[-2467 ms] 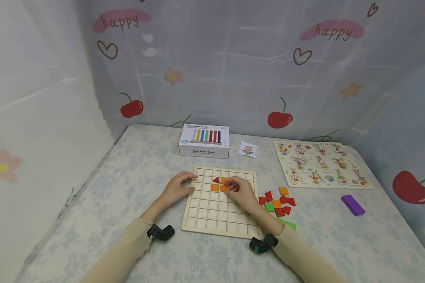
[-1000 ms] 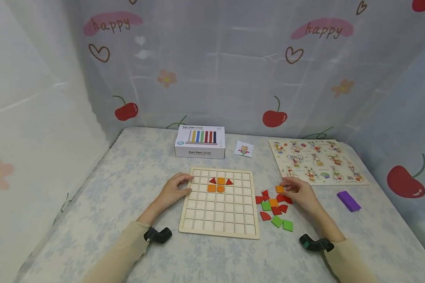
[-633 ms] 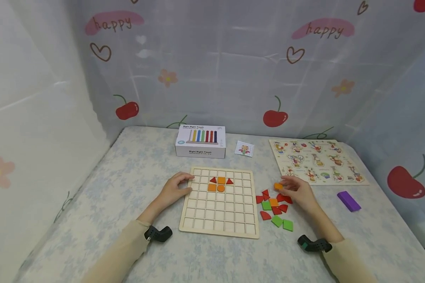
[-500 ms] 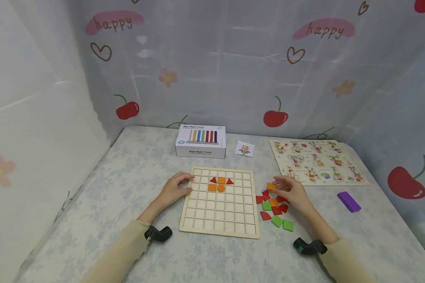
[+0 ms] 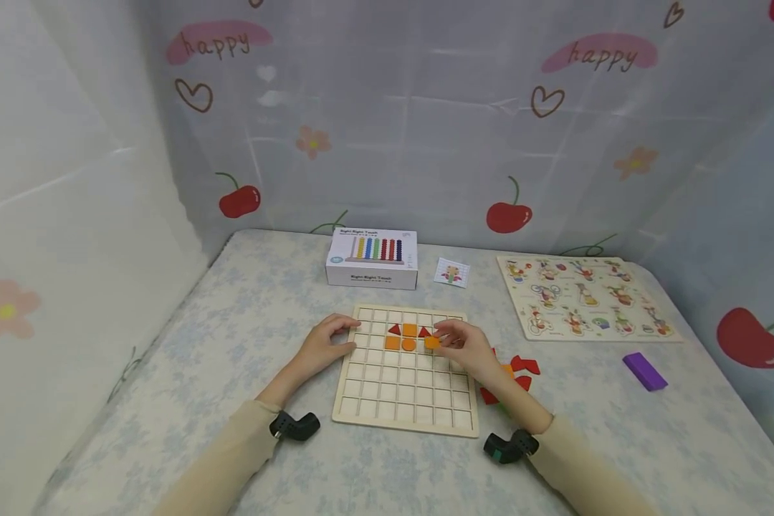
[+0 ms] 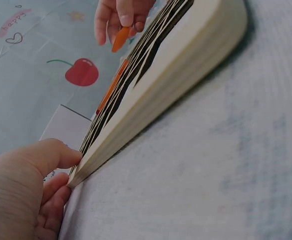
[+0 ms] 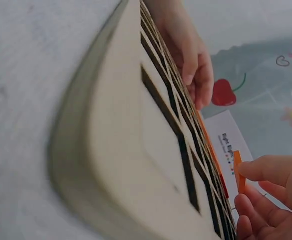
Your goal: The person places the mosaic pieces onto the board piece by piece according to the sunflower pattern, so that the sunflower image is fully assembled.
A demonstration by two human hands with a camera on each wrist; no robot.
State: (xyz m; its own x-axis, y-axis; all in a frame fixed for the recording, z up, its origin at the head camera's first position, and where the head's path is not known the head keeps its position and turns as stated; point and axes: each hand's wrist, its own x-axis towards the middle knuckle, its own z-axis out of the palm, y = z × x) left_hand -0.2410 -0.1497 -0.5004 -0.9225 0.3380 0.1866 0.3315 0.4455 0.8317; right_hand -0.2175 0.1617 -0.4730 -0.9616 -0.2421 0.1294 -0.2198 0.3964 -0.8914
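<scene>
A wooden grid board (image 5: pixel 405 426) lies mid-table. My left hand (image 5: pixel 322 344) grips its left rim, thumb and fingertips right at the edge. Above the grid, my right hand (image 5: pixel 467 347) pinches an orange square tile (image 5: pixel 431 343) between thumb and fingers; the left wrist view shows this tile (image 6: pixel 121 39) tilted. On the board sit a red triangle (image 5: pixel 395 330), an orange square (image 5: pixel 409 330), another red triangle (image 5: pixel 424 332), an orange square (image 5: pixel 392 343) and an orange circle (image 5: pixel 409 345). Loose red tiles (image 5: pixel 525 365) lie right of the board, partly hidden behind the right forearm.
Behind the board stand a white box (image 5: pixel 371 259) and a small pattern card (image 5: pixel 452 273). At the back right lies a wooden picture puzzle (image 5: pixel 590 299), with a purple block (image 5: pixel 645 371) in front of it. A printed curtain (image 5: pixel 387 143) surrounds the table.
My right hand let a red triangle go on the board, took an orange square from the loose tiles and carried it left over the grid. The left hand stays at the rim.
</scene>
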